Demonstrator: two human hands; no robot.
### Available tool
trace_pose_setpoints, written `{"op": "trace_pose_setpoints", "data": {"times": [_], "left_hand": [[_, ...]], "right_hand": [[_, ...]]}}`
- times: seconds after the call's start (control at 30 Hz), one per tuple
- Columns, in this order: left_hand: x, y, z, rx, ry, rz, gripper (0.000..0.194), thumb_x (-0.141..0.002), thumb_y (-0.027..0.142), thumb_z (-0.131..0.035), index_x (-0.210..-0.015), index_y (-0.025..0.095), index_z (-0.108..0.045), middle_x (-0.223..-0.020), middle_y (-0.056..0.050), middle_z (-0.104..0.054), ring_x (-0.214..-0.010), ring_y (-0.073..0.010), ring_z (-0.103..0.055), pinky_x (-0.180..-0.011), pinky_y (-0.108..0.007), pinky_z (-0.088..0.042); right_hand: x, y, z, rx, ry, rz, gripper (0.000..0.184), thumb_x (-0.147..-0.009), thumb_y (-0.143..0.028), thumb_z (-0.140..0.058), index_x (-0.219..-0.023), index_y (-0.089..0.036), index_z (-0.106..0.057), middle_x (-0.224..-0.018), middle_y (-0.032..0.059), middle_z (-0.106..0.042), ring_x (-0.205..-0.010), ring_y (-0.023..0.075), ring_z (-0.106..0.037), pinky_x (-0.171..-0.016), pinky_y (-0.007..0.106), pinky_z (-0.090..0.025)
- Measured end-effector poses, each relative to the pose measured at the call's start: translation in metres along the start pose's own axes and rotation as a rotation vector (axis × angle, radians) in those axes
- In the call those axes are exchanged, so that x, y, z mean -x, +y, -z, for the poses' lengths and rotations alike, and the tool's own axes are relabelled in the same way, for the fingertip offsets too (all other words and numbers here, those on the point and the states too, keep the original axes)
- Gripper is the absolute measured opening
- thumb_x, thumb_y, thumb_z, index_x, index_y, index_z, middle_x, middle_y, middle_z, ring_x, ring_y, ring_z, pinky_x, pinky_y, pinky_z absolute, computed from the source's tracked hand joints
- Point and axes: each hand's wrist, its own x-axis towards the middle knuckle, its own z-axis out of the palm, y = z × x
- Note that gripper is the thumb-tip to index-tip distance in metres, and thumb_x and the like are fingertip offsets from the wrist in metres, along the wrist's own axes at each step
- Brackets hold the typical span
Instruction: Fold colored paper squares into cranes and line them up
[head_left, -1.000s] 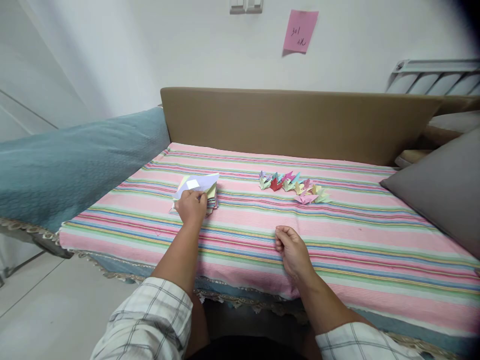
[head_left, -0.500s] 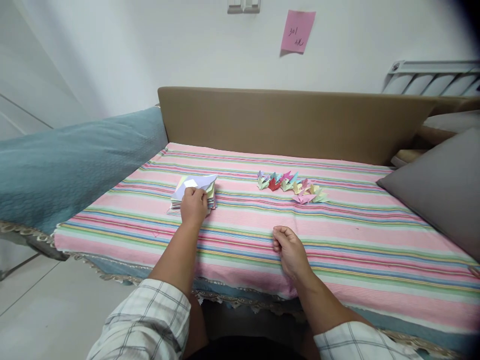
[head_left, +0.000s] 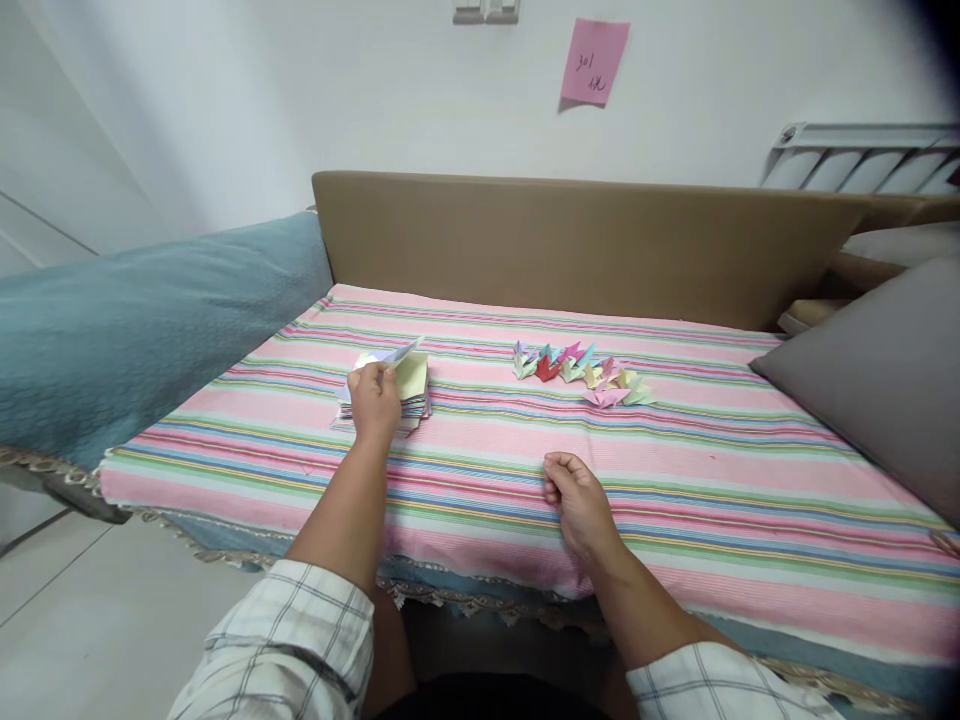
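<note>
My left hand (head_left: 375, 397) is closed on a lavender sheet of paper (head_left: 403, 351), lifting its right part off a stack of coloured paper (head_left: 415, 400). A pale yellow sheet shows on the stack beneath it. Over the striped cloth, to the right of the stack, is my right hand (head_left: 580, 502), its fingers curled with thumb and forefinger together; whether anything small is pinched there is hidden. Beyond it lies a cluster of folded paper cranes (head_left: 570, 370) in several colours, apart from both hands.
A pink striped cloth (head_left: 480, 470) covers the seat, backed by a brown backrest (head_left: 570, 245). On the left rises a blue-covered armrest (head_left: 165, 310); on the right leans a grey cushion (head_left: 885, 370). Fingertips (head_left: 946, 543) of another hand show at the right edge.
My left hand has moved slightly left, raising and tilting the lavender sheet so the pale yellow sheet below is exposed. My right hand has stayed in place.
</note>
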Motion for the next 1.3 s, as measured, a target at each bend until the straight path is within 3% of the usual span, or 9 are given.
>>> {"op": "trace_pose_setpoints", "data": {"times": [0.2,0.33,0.47,0.6,0.8,1.0,1.17,1.3], "left_hand": [[-0.005,0.000,-0.001,0.140,0.047,0.001,0.017,-0.081,0.034,-0.055,-0.089,0.022,-0.064,-0.099,-0.004,-0.048,-0.097,-0.0180,-0.052,-0.092,-0.031,-0.041],[-0.006,0.002,-0.002,0.220,0.147,-0.008,0.020,-0.076,0.035,-0.062,-0.086,0.019,-0.067,-0.097,-0.004,-0.045,-0.100,-0.0166,-0.050,-0.094,-0.027,-0.040],[-0.005,0.006,-0.001,0.220,0.239,-0.042,0.021,-0.075,0.034,-0.063,-0.086,0.018,-0.068,-0.094,-0.003,-0.046,-0.095,-0.0150,-0.051,-0.093,-0.027,-0.040],[-0.003,0.009,0.003,0.235,0.252,-0.043,0.020,-0.076,0.035,-0.062,-0.086,0.018,-0.069,-0.091,-0.002,-0.048,-0.095,-0.0154,-0.052,-0.091,-0.027,-0.041],[-0.003,0.016,0.008,0.404,0.201,0.110,0.025,-0.071,0.039,-0.065,-0.085,0.018,-0.069,-0.100,-0.004,-0.052,-0.086,-0.0141,-0.055,-0.083,-0.029,-0.049],[-0.003,0.034,0.018,1.013,0.008,0.488,0.026,-0.064,0.034,-0.073,-0.083,0.019,-0.065,-0.084,-0.001,-0.061,-0.073,-0.0131,-0.060,-0.059,-0.025,-0.055],[-0.004,0.038,0.028,1.231,-0.083,0.551,0.025,-0.061,0.027,-0.078,-0.077,0.019,-0.061,-0.083,0.000,-0.064,-0.077,-0.0153,-0.064,-0.062,-0.029,-0.057],[0.000,0.040,0.026,1.312,-0.113,0.504,0.031,-0.055,0.029,-0.082,-0.073,0.019,-0.060,-0.085,0.000,-0.065,-0.078,-0.0155,-0.064,-0.062,-0.028,-0.057]], "right_hand": [[0.000,0.001,0.000,0.004,-0.001,0.010,0.026,-0.063,-0.037,-0.073,-0.075,-0.020,-0.058,-0.058,-0.0064,-0.049,-0.048,0.0059,-0.041,-0.044,0.019,-0.031],[-0.001,0.002,0.001,0.011,-0.009,0.008,0.025,-0.064,-0.037,-0.072,-0.076,-0.020,-0.058,-0.056,-0.0066,-0.048,-0.048,0.0059,-0.040,-0.044,0.019,-0.031],[-0.001,0.003,0.002,0.001,-0.012,0.003,0.027,-0.064,-0.038,-0.072,-0.077,-0.020,-0.057,-0.056,-0.0066,-0.048,-0.047,0.0057,-0.040,-0.043,0.019,-0.031],[0.000,0.001,0.001,0.016,-0.014,-0.005,0.028,-0.064,-0.039,-0.072,-0.077,-0.019,-0.057,-0.054,-0.0073,-0.047,-0.047,0.0057,-0.040,-0.044,0.019,-0.031],[0.000,0.001,0.001,0.014,-0.019,0.004,0.028,-0.063,-0.038,-0.072,-0.077,-0.019,-0.056,-0.057,-0.0069,-0.048,-0.048,0.0060,-0.041,-0.044,0.019,-0.032],[0.000,0.001,0.001,0.018,-0.023,0.014,0.028,-0.064,-0.038,-0.071,-0.078,-0.019,-0.057,-0.057,-0.0070,-0.048,-0.049,0.0061,-0.042,-0.045,0.019,-0.032],[0.000,0.000,0.001,0.013,-0.023,0.015,0.028,-0.063,-0.038,-0.071,-0.078,-0.019,-0.056,-0.057,-0.0072,-0.048,-0.048,0.0057,-0.042,-0.044,0.019,-0.032],[0.000,0.000,0.001,0.001,-0.029,0.014,0.028,-0.064,-0.038,-0.071,-0.077,-0.019,-0.056,-0.057,-0.0072,-0.048,-0.048,0.0054,-0.041,-0.044,0.018,-0.032]]}}
